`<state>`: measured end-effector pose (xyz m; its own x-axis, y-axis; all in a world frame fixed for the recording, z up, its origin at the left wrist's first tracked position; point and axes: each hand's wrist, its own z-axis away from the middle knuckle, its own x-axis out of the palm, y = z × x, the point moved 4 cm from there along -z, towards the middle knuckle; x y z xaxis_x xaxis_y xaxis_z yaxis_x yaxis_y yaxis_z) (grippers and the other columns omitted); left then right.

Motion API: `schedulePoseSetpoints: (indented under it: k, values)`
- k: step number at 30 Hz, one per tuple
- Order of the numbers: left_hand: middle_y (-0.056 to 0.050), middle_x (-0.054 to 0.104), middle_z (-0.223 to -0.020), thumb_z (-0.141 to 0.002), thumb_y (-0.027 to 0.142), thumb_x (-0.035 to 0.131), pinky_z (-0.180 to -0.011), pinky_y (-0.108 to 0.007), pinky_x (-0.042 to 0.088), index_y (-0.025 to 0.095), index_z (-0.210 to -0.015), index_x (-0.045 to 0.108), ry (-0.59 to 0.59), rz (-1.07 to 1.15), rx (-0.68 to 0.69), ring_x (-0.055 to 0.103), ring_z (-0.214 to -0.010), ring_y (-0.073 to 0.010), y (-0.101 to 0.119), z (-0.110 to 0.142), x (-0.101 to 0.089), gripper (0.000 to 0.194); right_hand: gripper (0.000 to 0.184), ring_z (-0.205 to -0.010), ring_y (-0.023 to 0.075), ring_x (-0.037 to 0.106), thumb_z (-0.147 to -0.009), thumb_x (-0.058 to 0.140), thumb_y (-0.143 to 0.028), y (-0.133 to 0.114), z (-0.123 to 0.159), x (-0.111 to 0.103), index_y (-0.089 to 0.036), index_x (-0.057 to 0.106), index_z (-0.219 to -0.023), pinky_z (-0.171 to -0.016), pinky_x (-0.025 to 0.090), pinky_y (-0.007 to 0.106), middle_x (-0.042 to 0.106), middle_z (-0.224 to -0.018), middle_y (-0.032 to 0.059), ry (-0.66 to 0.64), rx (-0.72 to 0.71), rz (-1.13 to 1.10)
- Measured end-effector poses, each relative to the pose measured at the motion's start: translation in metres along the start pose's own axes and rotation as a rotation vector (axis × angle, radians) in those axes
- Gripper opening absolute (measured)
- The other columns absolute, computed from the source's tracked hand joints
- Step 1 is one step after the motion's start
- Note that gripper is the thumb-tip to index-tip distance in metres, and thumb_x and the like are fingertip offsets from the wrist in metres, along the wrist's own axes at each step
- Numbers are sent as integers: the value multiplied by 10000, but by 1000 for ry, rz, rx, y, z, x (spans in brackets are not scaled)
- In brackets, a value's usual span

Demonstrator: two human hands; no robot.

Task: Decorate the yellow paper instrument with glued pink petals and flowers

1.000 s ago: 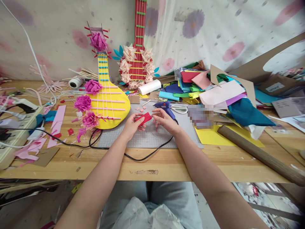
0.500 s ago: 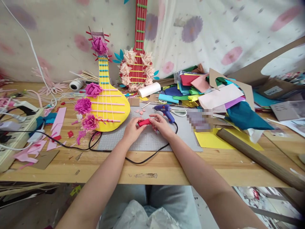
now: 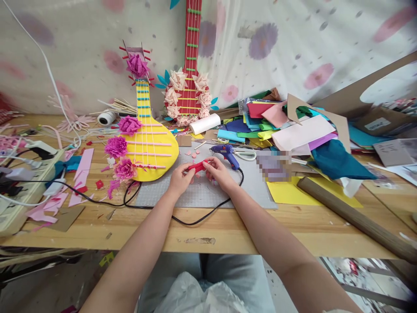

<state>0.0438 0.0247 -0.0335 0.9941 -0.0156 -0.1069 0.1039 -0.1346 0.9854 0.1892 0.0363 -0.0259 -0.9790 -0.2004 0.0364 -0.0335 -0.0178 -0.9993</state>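
Observation:
Between my two hands is a small strip of red paper (image 3: 197,167), held level over the grey cutting mat (image 3: 189,198). My left hand (image 3: 181,177) pinches its left end, and my right hand (image 3: 219,171) grips the right end with fingers bent. Just behind my right hand lies a blue glue gun (image 3: 228,153), its black cord looping round below my hands. Small pink paper scraps (image 3: 193,154) are on the mat past my fingers. To the left rests a yellow paper-covered lute shape (image 3: 156,148) with pink stripes, strings and magenta paper flowers (image 3: 116,147).
A red lute shape (image 3: 187,93) leans at the back. White-handled scissors (image 3: 246,154) lie beside the glue gun. Coloured paper (image 3: 257,124) is heaped at the right, near a brown cardboard tube (image 3: 345,213). A power strip (image 3: 35,191) stands at the left edge.
The red strip has tilted slightly, its right end higher, and looks narrower between my fingers. Both hands stay in nearly the same place. The view has shifted slightly.

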Motion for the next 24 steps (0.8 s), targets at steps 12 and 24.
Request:
schedulePoseSetpoints:
  k: [12, 24]
  values:
    - [-64, 634, -885, -736, 282, 550, -505, -221, 452, 157, -930, 612, 88, -241, 15, 588, -631, -127, 15, -5, -4, 240, 414, -578, 83, 534, -630, 670, -435, 2, -8, 0, -211, 482, -923, -467, 450, 206, 564, -745, -28, 17, -6, -85]
    - [-17, 609, -711, -762, 179, 515, -533, -248, 386, 213, -886, 533, -78, -695, 81, 558, -545, -145, 55, -24, -2, 130, 399, -640, 106, 534, -626, 675, -385, -22, -31, 9, -188, 502, -926, -559, 445, 247, 553, -719, -22, 88, -8, 96]
